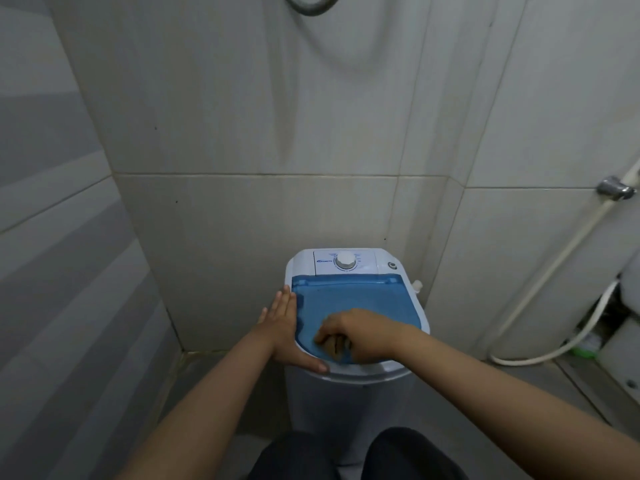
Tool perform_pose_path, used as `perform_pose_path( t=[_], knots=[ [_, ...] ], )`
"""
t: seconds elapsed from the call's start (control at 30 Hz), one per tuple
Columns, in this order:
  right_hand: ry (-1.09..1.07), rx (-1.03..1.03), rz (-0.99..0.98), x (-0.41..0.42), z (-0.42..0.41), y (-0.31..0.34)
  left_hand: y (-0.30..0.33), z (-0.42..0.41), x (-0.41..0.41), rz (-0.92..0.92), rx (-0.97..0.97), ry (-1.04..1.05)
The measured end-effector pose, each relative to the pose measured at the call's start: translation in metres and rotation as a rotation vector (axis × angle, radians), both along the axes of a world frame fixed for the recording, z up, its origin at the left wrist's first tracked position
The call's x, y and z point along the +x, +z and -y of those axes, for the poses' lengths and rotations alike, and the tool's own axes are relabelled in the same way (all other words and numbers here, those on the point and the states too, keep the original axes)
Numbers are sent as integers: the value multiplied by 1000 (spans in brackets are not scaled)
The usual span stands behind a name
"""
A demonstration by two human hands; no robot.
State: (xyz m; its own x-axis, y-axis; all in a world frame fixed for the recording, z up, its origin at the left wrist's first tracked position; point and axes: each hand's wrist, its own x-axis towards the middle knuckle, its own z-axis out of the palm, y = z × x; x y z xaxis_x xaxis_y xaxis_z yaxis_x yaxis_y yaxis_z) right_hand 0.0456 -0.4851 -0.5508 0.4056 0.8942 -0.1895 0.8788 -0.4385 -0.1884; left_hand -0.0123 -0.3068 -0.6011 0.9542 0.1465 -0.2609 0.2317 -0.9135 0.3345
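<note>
A small white washing machine stands against the tiled wall in front of me. Its translucent blue lid lies flat and closed on top, and a white dial sits on the panel behind it. My left hand rests flat against the machine's left rim, fingers straight and thumb along the front rim. My right hand is at the lid's front edge with its fingers curled round that edge. Some of them show brownish through the blue plastic.
Grey tiled walls close in on the left and behind. On the right wall a metal tap feeds a white pipe, and a white hose loops down to the floor. A dark hose loop hangs at the top. My knees are near the machine's front.
</note>
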Motion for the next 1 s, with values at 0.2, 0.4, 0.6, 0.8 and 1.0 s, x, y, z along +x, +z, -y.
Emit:
perform_pose_path(
  t=[0.2, 0.4, 0.6, 0.8, 1.0],
  knots=[
    [-330, 300, -298, -9, 34, 36, 11, 14, -16, 80, 7, -16],
    [-655, 849, -799, -8, 53, 56, 42, 47, -24, 419, -839, 67],
    [-638, 999, -1020, 2, 53, 64, 78, 65, -8, 707, -1088, 208],
    [-539, 1072, -1336, 48, 52, 60, 82, 51, 31, 760, -1133, 313],
    [-650, 1131, -1437, 119, 18, 38, 77, 22, 96, 743, -850, 176]
  ],
)
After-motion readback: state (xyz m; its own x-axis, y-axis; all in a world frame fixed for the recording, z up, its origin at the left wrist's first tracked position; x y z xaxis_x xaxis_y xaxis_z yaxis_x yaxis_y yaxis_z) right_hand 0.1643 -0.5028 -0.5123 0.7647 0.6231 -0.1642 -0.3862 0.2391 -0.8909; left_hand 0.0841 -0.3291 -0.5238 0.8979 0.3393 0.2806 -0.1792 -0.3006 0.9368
